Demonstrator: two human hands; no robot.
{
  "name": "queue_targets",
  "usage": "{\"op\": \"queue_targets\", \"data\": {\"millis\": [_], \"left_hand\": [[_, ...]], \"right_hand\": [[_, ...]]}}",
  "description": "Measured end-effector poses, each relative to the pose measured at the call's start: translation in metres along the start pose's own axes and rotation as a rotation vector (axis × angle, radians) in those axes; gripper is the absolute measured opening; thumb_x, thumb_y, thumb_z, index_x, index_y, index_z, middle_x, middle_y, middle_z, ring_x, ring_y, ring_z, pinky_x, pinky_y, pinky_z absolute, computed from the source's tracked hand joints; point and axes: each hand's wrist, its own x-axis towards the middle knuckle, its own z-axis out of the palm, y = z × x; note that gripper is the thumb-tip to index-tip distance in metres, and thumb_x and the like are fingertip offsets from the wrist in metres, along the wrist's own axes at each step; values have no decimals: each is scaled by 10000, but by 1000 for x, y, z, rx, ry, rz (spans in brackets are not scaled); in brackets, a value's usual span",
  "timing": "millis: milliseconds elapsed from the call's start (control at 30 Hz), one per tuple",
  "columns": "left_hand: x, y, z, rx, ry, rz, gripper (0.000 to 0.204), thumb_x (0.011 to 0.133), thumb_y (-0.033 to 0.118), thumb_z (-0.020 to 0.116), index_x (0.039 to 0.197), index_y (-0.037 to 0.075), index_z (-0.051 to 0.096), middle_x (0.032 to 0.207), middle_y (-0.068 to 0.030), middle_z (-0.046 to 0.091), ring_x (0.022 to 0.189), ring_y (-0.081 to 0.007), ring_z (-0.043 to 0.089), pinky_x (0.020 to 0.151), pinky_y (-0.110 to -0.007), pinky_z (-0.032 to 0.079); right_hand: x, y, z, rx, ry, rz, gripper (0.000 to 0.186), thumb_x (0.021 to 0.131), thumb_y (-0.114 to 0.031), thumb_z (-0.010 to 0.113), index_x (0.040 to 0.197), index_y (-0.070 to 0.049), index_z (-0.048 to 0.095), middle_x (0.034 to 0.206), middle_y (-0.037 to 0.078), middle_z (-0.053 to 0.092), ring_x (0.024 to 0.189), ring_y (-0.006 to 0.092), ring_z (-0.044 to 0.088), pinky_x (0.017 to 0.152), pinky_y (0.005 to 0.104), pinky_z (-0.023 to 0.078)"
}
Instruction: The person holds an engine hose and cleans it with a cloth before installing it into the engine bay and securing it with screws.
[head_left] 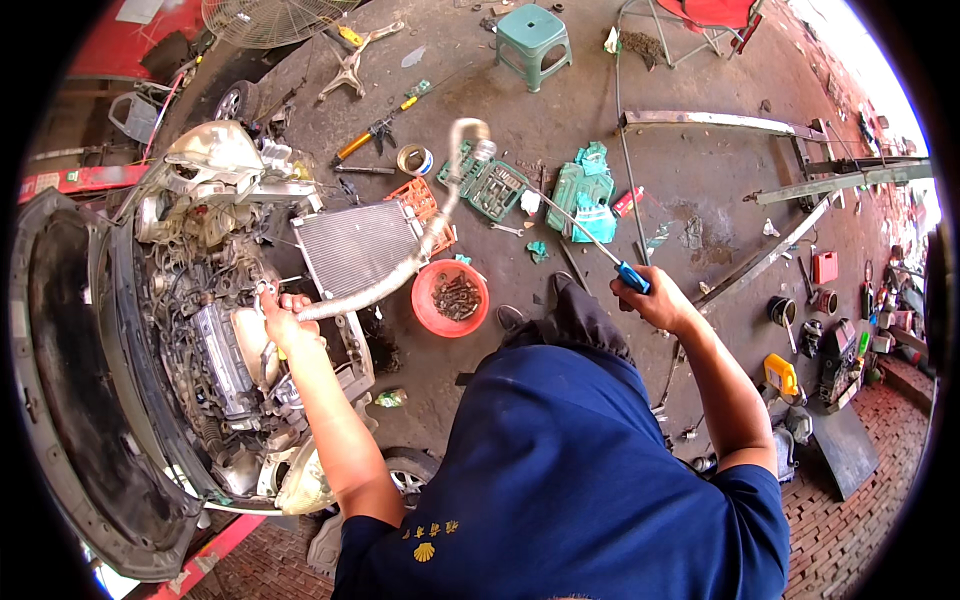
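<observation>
My left hand [285, 316] is closed on the lower end of a long, pale, dirty metal pipe [378, 290], beside the engine [222, 350] of a car with its hood up. From there the pipe slants up and away, bends, and ends in a hooked tip with a fitting. Off to the right, my right hand [656, 297] grips the blue handle of a long-shafted screwdriver [606, 252]. Its thin shaft points away and to the left, toward the floor tools. A finned radiator [355, 246] stands in front of the engine, partly behind the pipe.
A red basin [449, 320] of bolts sits on the floor near my feet. Beyond it lie an open green socket set [490, 188] and a green case [580, 200]. A green stool [533, 45] stands far off. Metal beams [765, 250] lie to the right.
</observation>
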Motion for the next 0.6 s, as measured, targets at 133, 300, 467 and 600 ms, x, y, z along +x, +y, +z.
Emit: {"op": "queue_targets", "data": {"millis": [133,300,467,600], "left_hand": [[-1,-2,0,-15,-9,-5,425,1095,446,666,1251,54,620,651,46,380,544,-112,397,587,-322,405],[-4,-8,0,0,20,-5,421,1094,442,667,1268,61,625,643,55,364,527,-107,382,576,-321,387],[-6,-12,-6,10,0,19,398,1122,433,614,1233,51,604,646,55,357,535,-105,390,538,-289,370],[-5,-16,-13,-11,16,28,364,1115,423,628,1189,67,606,650,48,391,548,-108,415,552,-307,385]], "right_hand": [[-4,-1,4,123,30,28,392,1032,-396,730,1031,-4,716,859,90,776,767,152,707,674,356,562],[-7,-1,3,98,17,68,383,1033,-397,722,1055,-15,729,896,81,789,774,143,706,675,351,563],[-14,-4,-1,25,-57,73,326,1042,-361,704,1078,-38,725,925,51,792,833,126,715,645,325,568],[-19,-7,4,-36,-89,-1,387,1029,-391,719,1013,-5,697,852,118,771,784,213,728,762,411,563]]}}
